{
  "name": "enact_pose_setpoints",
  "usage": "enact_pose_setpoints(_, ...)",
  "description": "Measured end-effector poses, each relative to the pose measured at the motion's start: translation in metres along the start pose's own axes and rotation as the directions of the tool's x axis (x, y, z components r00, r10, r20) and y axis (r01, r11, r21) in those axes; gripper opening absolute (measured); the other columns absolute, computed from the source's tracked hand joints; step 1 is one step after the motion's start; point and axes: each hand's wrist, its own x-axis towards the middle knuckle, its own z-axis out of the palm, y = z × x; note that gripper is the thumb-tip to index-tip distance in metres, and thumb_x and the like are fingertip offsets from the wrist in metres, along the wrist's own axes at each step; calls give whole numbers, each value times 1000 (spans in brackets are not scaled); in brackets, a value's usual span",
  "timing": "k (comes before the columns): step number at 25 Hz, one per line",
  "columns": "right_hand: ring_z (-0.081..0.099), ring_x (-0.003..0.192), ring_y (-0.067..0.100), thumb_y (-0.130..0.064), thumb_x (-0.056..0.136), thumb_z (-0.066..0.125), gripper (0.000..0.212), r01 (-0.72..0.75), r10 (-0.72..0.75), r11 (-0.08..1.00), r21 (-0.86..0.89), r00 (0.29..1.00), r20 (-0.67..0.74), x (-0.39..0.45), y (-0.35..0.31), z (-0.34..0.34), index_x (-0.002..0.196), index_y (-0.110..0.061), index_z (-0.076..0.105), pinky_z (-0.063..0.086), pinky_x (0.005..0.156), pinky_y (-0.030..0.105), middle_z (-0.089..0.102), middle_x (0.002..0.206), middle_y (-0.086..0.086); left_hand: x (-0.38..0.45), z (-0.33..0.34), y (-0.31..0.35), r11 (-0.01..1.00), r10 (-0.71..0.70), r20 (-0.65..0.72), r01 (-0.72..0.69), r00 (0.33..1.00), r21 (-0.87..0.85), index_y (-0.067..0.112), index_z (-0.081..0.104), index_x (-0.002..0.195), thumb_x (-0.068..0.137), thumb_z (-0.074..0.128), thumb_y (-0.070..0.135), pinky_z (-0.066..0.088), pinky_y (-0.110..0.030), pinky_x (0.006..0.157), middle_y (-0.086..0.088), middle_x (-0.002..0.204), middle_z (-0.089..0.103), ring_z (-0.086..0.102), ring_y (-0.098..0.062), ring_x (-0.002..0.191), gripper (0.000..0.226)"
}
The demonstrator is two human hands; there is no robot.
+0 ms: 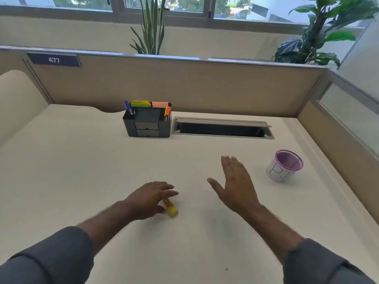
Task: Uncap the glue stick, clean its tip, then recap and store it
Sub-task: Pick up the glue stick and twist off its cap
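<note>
Nearest, two dark grey sleeves (51,257) come in from the bottom edge, forearms bare, over a pale desk (82,160). The glue stick (171,208) serves as the landmark: it lies on its side on the desktop, yellow cap end toward the camera, its body partly hidden and somewhat blurred. The left hand (147,198) is directly over and to the left of it, palm down, fingers (166,189) stretched out and slightly spread above the stick, thumb close beside it; whether any finger actually touches the stick cannot be told, but nothing is clamped around it. To the right of the glue stick and a little farther off, the right hand (235,185) is held flat and empty, fingers together and pointing away, thumb spread out to the side, apart from the stick.

Farther right of the stick, well apart, stands a purple-rimmed mesh cup (284,167) with a white paper label, tilted slightly. Beyond the stick, toward the back of the desk, sits a dark desk organiser (147,124) holding markers and coloured sticky notes, and just right of it an open cable slot (222,129). Behind these rises a tan partition (184,85) with a "477" plate (54,60), then plants (150,27) and windows.
</note>
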Motion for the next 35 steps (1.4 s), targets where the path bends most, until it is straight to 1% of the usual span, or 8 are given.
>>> enact_pose_setpoints(5, 40, 135, 23, -48, 93, 54, 61, 16, -23, 990, 142, 998, 50, -20, -9, 25, 140, -10, 46, 30, 111, 31, 52, 142, 8, 1, 25, 0, 998, -21, -87, 15, 996, -63, 31, 57, 133, 88, 67, 28, 35, -25, 106, 9, 141, 53, 48, -14, 131, 46)
enact_pose_setpoints(10, 48, 123, 18, -41, 93, 59, 46, -52, 23, 945, 324, 995, 94, -26, -13, 34, 131, -16, 55, 38, 99, 27, 59, 128, 1, 0, 40, 9, 978, -87, -262, 32, 961, -207, 23, 70, 110, 82, 71, 20, 47, -31, 88, 6, 114, 68, 62, -18, 104, 28)
enact_pose_setpoints(13, 60, 96, 11, -40, 91, 63, 36, -136, 37, 856, 499, 979, 203, -27, -19, 32, 121, -22, 62, 50, 84, 29, 65, 107, -5, 0, 41, 25, 924, -189, -306, 63, 933, -378, 25, 69, 105, 85, 69, 23, 47, -31, 81, 9, 99, 67, 58, -15, 92, 20)
enact_pose_setpoints(17, 56, 61, 2, -45, 86, 67, 35, -186, -45, 735, 652, 946, 321, -27, -33, 29, 116, -29, 64, 46, 60, 15, 66, 82, -10, 6, 37, 50, 794, -299, -296, 65, 907, -604, 25, 69, 99, 85, 71, 29, 48, -31, 76, 12, 88, 66, 58, -11, 84, 15)
enact_pose_setpoints(24, 48, 51, 1, -35, 84, 72, 17, -196, 58, 762, 618, 970, 236, -16, -40, 18, 91, -19, 72, 39, 55, 19, 54, 59, -9, 7, 25, 74, 638, -386, -291, 25, 875, -770, 35, 70, 92, 84, 73, 21, 55, -31, 79, 12, 88, 74, 67, -11, 84, 17)
enact_pose_setpoints(29, 41, 47, 9, -29, 85, 73, 16, -174, 0, 749, 639, 965, 262, -14, -43, 1, 83, -14, 72, 38, 50, 23, 50, 53, -6, 4, 17, 82, 594, -380, -299, -17, 875, -804, 40, 71, 90, 87, 70, 15, 56, -27, 77, 20, 87, 73, 68, -7, 80, 25)
enact_pose_setpoints(33, 37, 47, 7, -28, 88, 70, 16, -114, -52, 795, 596, 966, 254, -12, -46, -9, 84, -13, 71, 34, 48, 18, 49, 56, -4, 3, 11, 84, 607, -354, -317, -42, 880, -794, 34, 71, 94, 87, 70, 13, 52, -20, 73, 22, 79, 71, 66, -2, 73, 23)
enact_pose_setpoints(35, 38, 45, 6, -29, 89, 69, 17, -95, -47, 819, 566, 972, 232, -11, -48, -12, 84, -13, 71, 33, 45, 14, 47, 53, -7, 3, 8, 86, 616, -370, -343, -48, 864, -786, 34, 72, 95, 85, 71, 13, 55, -25, 75, 19, 82, 73, 68, -4, 77, 23)
